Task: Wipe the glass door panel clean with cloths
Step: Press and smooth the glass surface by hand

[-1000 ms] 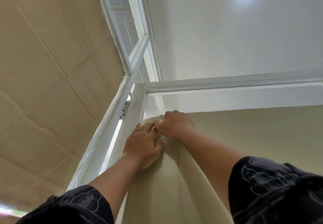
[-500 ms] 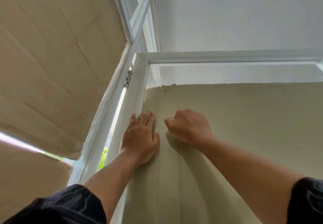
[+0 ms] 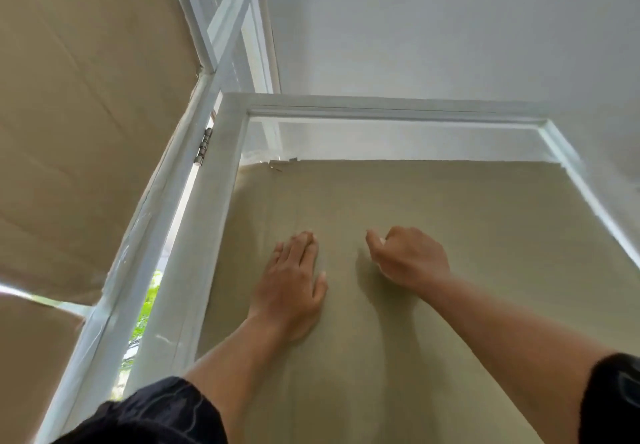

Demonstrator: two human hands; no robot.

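Looking upward, we see the glass door panel (image 3: pixel 398 139) straight ahead in a white painted frame (image 3: pixel 221 208). A smooth, matte khaki sheet (image 3: pixel 467 222) covers all but a clear strip at its top. Two bare hands rest on the sheet. The left hand (image 3: pixel 291 284) lies flat, its grip spread, fingers straight. The right hand (image 3: pixel 408 260) has its grip curled inward; we cannot tell whether it holds anything. One metal hinge (image 3: pixel 204 146) sits on the frame's left edge. Creased tan cardboard (image 3: pixel 86 97) fills the left, and a white ceiling (image 3: pixel 450 21) is above.
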